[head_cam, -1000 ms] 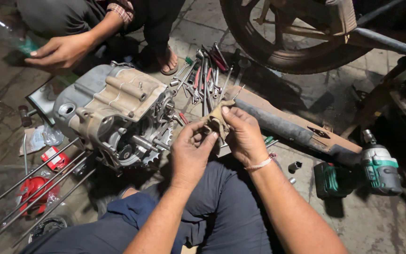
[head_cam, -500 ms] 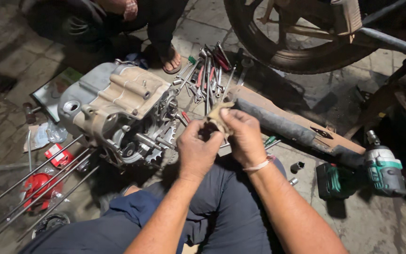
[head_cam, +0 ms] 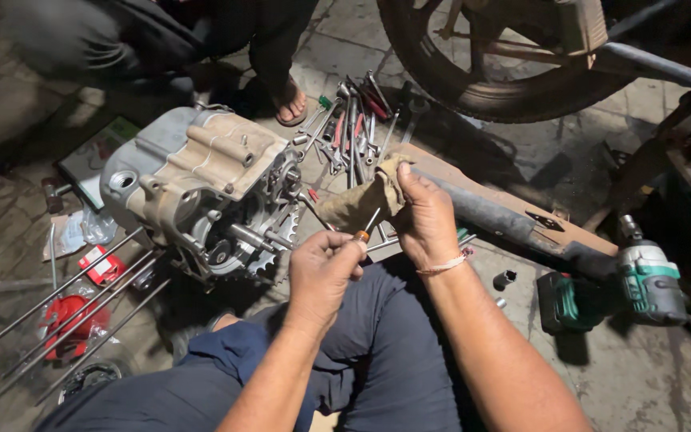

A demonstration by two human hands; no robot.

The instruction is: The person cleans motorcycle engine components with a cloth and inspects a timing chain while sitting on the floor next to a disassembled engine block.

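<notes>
We sit over an engine (head_cam: 201, 192) on the paved floor, cleaning a small tool.

By the floor's left edge lies 1 red packet (head_cam: 99, 264); our right hand (head_cam: 425, 220) grips a rag (head_cam: 361, 200), our left hand (head_cam: 321, 268) pinches a thin screwdriver (head_cam: 365, 226), shaft angled up-right into it.

I can't see the tip of the thin orange-collared metal tool (head_cam: 368, 226); it's buried in the crumpled tan rag (head_cam: 361, 204) at twelve o'clock from my left hand (head_cam: 323, 270). The spoked rubber-tyred wheel (head_cam: 473, 88) is cut off at twelve o'clock. The squatting person's dark sleeve (head_cam: 81, 40) is blurred at ten.
</notes>
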